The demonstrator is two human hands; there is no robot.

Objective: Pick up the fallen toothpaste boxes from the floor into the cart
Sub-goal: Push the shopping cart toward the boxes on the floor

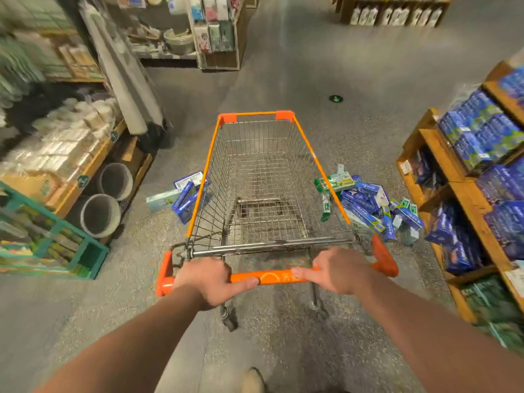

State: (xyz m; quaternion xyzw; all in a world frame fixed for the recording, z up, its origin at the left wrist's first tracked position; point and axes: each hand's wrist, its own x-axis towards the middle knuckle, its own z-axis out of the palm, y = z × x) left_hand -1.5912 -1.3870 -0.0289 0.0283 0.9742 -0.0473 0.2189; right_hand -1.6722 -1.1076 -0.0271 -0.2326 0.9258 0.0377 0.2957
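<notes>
Orange plastic covers the cart handle (272, 277), which is gripped by the left hand (208, 280) and the right hand (340, 270), fingers curled closed around it. The wire cart (263, 177) basket holds nothing. Toothpaste boxes (368, 207) are heaped on the floor (312, 80) beside its right wall; a smaller pile (181, 195) lies at its left.

I see blue, green toothpaste boxes (368, 202) heaped on floor right of wire cart (263, 177); smaller pile (181, 194) lies left; basket empty.
</notes>
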